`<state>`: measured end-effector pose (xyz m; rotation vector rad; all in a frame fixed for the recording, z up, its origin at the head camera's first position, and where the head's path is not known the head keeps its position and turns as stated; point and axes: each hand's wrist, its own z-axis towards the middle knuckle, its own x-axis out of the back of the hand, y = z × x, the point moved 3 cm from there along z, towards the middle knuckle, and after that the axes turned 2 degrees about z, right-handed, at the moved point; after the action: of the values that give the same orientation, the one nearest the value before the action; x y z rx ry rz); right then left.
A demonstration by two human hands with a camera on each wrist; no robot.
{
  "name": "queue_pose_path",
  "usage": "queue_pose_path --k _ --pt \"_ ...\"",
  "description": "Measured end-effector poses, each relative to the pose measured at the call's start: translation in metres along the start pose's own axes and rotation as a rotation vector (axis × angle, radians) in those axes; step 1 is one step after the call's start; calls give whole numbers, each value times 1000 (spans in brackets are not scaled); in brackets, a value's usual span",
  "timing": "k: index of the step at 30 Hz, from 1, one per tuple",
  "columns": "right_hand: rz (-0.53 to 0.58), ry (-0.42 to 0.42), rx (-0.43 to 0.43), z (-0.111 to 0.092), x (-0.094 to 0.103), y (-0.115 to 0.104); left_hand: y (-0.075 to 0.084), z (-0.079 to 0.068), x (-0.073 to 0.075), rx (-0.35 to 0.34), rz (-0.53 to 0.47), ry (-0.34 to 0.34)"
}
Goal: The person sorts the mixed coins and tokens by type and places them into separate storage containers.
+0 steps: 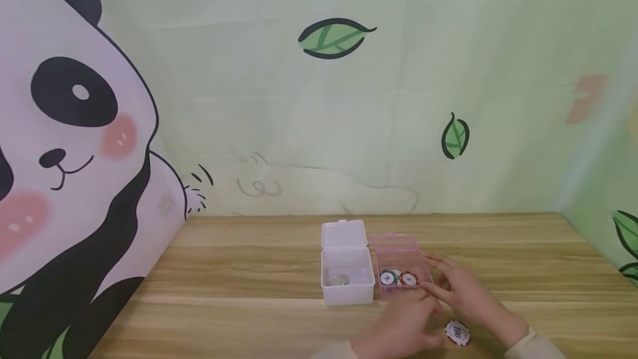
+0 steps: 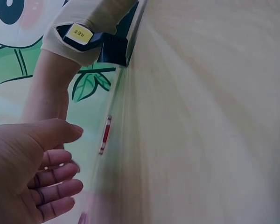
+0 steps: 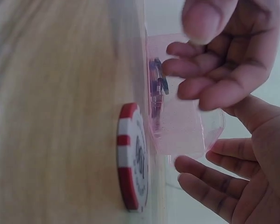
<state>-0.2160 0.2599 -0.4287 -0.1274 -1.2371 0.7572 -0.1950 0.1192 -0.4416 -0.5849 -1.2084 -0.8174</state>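
Observation:
A clear pink box (image 1: 401, 262) with its lid tipped back holds several poker chips (image 1: 409, 278), one edged green and one red. My right hand (image 1: 471, 295) is at the box's right side, its fingers fairly straight and touching the wall in the right wrist view. Just before the box's front right corner is my left hand (image 1: 401, 320). Its fingers (image 2: 60, 191) bend loosely in the left wrist view, with nothing seen in them. A red-and-white poker chip marked 100 (image 1: 457, 333) lies flat on the table between the hands.
Left of the pink box stands a white box (image 1: 347, 292), lid raised, with silvery round pieces (image 1: 339, 280) inside. Both boxes are on a wood-grain table (image 1: 249, 270). Behind it hangs a green cloth (image 1: 249, 71) printed with a panda and leaves.

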Motion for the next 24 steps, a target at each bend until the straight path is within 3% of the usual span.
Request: queue_pose_path --k 4,15,24 --pt "-63 24 6 0 0 -1 4 2 -3 -13 19 6" --pt "-54 18 -13 -1 4 -4 15 8 -13 -25 95 22" --pt "-91 30 16 -1 3 -3 22 10 -23 76 90 31"
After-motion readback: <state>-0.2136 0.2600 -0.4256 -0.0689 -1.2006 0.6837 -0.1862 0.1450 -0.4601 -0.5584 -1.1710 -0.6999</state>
